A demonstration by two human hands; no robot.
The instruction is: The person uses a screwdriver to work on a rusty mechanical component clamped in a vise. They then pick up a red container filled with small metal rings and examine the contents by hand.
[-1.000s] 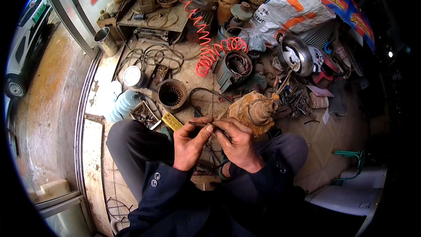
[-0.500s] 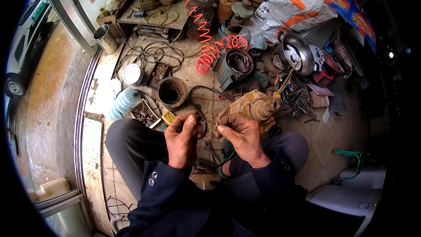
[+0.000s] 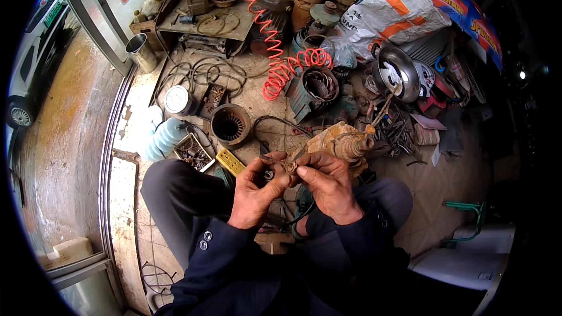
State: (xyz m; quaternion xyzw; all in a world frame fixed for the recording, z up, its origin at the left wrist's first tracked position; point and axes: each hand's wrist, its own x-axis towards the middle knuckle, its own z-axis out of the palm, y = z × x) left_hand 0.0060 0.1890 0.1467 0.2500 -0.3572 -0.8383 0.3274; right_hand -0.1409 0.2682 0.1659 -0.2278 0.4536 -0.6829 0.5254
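Note:
My left hand has its fingers curled round a small dark ring-shaped metal part. My right hand meets it fingertip to fingertip, pinching a small brownish piece whose kind I cannot make out. Both hands are held over the gap between my knees. Just beyond the right hand lies a rusty, crusted pump body on its side. Past the left hand are a yellow power strip and a round slotted motor stator.
An open box of bolts stands by my left knee, with a white tub behind it. A coiled red air hose hangs down ahead. Motor housings, a metal pan and loose tools crowd the right. A glass door frame runs along the left.
My left hand has moved right and turned, bringing its fingertips up against those of my right hand. The ring-shaped part now shows in it. My right hand has barely shifted.

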